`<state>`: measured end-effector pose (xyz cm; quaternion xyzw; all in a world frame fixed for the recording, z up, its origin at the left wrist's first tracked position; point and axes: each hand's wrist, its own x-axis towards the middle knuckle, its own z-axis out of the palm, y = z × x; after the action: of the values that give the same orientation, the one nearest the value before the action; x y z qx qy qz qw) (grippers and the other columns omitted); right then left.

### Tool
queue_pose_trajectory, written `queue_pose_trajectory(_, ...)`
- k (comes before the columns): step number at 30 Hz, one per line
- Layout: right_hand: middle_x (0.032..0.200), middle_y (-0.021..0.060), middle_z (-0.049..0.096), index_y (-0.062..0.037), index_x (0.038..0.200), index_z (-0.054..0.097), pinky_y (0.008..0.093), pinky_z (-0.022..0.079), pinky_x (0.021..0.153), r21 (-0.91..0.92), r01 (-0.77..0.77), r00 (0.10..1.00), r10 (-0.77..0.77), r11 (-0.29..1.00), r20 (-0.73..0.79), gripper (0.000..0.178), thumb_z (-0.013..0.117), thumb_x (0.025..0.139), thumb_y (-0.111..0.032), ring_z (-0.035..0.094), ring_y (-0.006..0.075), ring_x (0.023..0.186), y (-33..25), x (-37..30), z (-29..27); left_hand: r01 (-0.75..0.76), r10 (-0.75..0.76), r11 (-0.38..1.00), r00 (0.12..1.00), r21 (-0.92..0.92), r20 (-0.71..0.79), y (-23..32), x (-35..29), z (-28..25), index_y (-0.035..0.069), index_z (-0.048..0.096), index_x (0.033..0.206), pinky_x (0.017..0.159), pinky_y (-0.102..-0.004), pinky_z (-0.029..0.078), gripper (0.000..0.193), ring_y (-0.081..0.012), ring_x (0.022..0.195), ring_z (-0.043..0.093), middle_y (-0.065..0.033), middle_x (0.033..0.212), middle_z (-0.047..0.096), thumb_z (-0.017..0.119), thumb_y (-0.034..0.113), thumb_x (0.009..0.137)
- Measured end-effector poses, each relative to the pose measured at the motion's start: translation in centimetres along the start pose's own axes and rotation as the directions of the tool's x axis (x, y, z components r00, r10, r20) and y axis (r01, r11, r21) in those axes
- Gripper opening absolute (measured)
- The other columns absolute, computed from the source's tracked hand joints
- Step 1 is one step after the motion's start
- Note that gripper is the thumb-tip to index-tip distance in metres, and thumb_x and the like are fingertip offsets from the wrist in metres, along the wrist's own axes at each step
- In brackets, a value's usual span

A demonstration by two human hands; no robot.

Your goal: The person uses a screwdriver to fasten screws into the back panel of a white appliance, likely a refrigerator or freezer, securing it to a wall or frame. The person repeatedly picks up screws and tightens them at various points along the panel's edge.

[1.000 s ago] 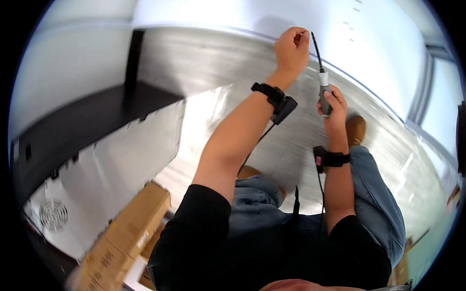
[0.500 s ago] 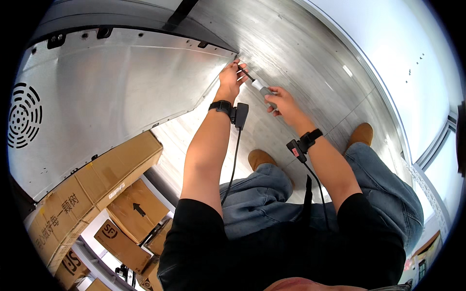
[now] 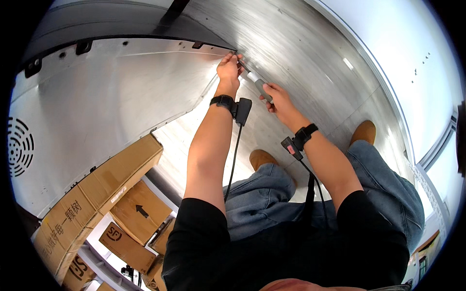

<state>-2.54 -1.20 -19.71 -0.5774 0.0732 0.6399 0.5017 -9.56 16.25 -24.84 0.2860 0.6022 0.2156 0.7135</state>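
Note:
My right hand (image 3: 282, 104) is wrapped round the grey and white handle of a screwdriver (image 3: 262, 89). Its dark shaft slants up and left to the far right corner of a large silver metal panel (image 3: 121, 89). At that corner is my left hand (image 3: 228, 71), its fingers closed together around the shaft's tip end. Whatever they pinch there is too small to make out. The panel has holes and dark slots along its far edge, plus round vent slits at the left.
A long cardboard box (image 3: 99, 186) lies along the panel's near edge, with more boxes (image 3: 141, 211) below it. Wood-look floor (image 3: 301, 58) runs to a white wall (image 3: 388, 43) on the right. Cables hang from the dark devices strapped to both wrists.
Both hands and the screwdriver have shifted slightly up and left in view. The panel also appears moved left as the view shifts. My right hand keeps its hold on the handle.

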Motion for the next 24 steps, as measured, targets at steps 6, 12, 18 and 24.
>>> queue_pose_trajectory(6,0.084,0.007,0.057,-0.0036,0.116,0.054,0.0225,0.033,0.043,0.084,-0.04,0.999,0.038,0.996,0.03,0.035,0.053,0.094,-0.031,0.04,0.0082,0.053,-0.2,0.4,-0.3,-0.008,0.007,0.999,0.999,-0.034,-0.047,-0.1,-0.1,-0.1,0.012,0.052,0.102,0.066,-0.0306,0.047,0.01,-0.0168,0.077,0.06,-0.005,0.098,0.067,0.053,0.008,0.093)
queue_pose_trajectory(12,0.084,0.0089,0.057,-0.0068,0.11,0.052,0.0205,0.029,0.04,0.135,-0.099,0.994,0.093,0.986,0.052,0.03,0.051,0.095,-0.033,0.04,0.0066,0.052,-0.4,1.4,-1.2,-0.027,0.026,0.999,0.999,-0.038,-0.027,0.0,0.1,-0.4,0.011,0.052,0.101,0.063,-0.0295,0.049,0.009,-0.0176,0.077,0.06,-0.0058,0.097,0.067,0.055,0.008,0.093)
queue_pose_trajectory(18,0.083,0.0086,0.057,-0.0068,0.114,0.051,0.0212,0.031,0.043,0.242,-0.183,0.977,0.149,0.953,0.154,0.033,0.052,0.094,-0.033,0.041,0.0068,0.052,-0.6,1.7,-1.8,-0.04,0.036,0.998,0.997,-0.053,-0.062,0.4,-0.4,0.1,0.009,0.053,0.103,0.059,-0.0285,0.052,0.012,-0.0174,0.071,0.059,-0.0082,0.096,0.066,0.057,0.007,0.092)
queue_pose_trajectory(24,0.087,0.0111,0.058,-0.0014,0.121,0.05,0.0293,0.045,0.061,-0.186,0.115,0.992,-0.123,0.976,-0.035,0.043,0.065,0.085,-0.018,0.052,0.0167,0.067,0.5,2.8,-0.8,-0.081,0.083,0.996,0.987,0.022,-0.137,0.3,-0.6,0.7,0.006,0.055,0.102,0.059,-0.0286,0.053,0.02,-0.0157,0.068,0.058,-0.0077,0.091,0.065,0.067,0.008,0.086)
